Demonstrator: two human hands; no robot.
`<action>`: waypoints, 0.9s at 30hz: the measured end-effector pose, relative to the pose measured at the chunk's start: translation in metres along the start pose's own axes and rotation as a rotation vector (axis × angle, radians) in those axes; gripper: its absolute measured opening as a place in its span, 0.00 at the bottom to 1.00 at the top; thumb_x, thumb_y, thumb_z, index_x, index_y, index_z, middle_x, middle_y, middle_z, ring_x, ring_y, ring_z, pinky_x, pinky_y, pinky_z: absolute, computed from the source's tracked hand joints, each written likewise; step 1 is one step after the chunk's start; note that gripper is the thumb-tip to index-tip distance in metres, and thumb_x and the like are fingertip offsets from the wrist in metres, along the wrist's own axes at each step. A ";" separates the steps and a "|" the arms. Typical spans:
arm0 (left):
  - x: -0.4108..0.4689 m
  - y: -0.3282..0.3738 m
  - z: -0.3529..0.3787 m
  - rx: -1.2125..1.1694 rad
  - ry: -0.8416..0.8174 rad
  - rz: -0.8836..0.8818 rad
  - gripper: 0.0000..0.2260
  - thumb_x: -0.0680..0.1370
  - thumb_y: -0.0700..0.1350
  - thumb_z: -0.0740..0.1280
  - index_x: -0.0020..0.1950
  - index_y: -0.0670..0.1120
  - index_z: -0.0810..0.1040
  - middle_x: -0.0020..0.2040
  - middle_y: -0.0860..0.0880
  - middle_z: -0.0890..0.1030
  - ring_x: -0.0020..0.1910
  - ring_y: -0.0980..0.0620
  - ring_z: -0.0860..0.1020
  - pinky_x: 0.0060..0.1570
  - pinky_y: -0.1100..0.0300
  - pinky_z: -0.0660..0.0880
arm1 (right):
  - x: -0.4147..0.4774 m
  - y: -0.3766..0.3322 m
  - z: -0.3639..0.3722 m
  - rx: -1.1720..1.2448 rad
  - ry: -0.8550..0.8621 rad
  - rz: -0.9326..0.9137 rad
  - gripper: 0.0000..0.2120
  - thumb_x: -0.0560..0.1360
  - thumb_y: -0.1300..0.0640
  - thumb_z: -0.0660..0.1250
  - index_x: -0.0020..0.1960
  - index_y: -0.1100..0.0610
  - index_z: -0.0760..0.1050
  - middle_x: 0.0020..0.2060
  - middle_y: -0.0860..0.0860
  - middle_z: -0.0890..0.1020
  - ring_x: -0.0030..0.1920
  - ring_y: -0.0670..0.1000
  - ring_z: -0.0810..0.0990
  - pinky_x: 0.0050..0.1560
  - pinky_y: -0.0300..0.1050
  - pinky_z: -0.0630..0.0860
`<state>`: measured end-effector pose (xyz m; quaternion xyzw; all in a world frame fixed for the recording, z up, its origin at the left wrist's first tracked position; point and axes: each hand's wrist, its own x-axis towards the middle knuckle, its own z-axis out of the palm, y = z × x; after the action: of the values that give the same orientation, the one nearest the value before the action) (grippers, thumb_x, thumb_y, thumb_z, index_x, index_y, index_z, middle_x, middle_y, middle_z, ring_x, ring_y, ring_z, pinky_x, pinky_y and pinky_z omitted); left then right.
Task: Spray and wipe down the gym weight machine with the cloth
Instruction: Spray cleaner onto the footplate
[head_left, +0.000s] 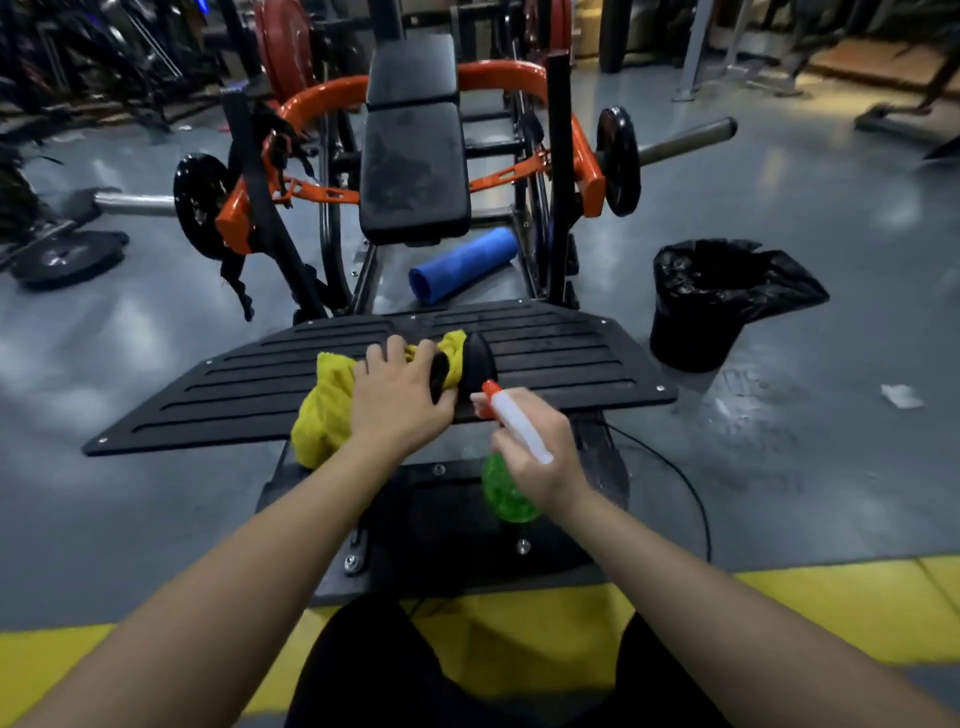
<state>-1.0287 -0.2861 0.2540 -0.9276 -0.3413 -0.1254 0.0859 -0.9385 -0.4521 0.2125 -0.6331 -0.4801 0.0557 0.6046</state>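
Nearest, right hand grips a green spray bottle by its white neck, while left hand presses with straight fingers on the yellow cloth on the machine's black footplate, a bag-lined bin standing nearby, contents unclear.

Yellow cloth on black ribbed footplate, green bottle (red-nozzled), orange frame, blue roll.
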 end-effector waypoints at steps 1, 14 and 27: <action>0.000 0.000 0.001 -0.009 0.038 -0.004 0.25 0.73 0.64 0.62 0.66 0.52 0.70 0.60 0.43 0.72 0.57 0.38 0.71 0.56 0.45 0.69 | 0.000 0.004 -0.002 -0.020 0.016 -0.056 0.18 0.71 0.66 0.64 0.59 0.62 0.83 0.51 0.52 0.81 0.52 0.51 0.82 0.52 0.54 0.80; -0.019 -0.012 0.018 -0.133 0.422 0.320 0.24 0.74 0.58 0.69 0.64 0.45 0.76 0.51 0.40 0.75 0.48 0.38 0.74 0.46 0.45 0.73 | -0.031 0.058 -0.004 -0.517 -0.374 0.174 0.04 0.76 0.51 0.64 0.45 0.51 0.74 0.37 0.46 0.71 0.37 0.52 0.72 0.34 0.46 0.64; -0.018 -0.006 0.027 0.000 0.461 0.276 0.25 0.74 0.59 0.65 0.63 0.44 0.79 0.51 0.39 0.77 0.46 0.39 0.75 0.42 0.48 0.69 | -0.049 0.166 0.056 -0.112 -0.184 0.701 0.20 0.74 0.46 0.75 0.61 0.56 0.83 0.49 0.50 0.87 0.52 0.47 0.85 0.46 0.39 0.77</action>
<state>-1.0417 -0.2861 0.2236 -0.9122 -0.1829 -0.3206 0.1777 -0.9112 -0.4140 0.0368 -0.7837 -0.2886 0.2899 0.4675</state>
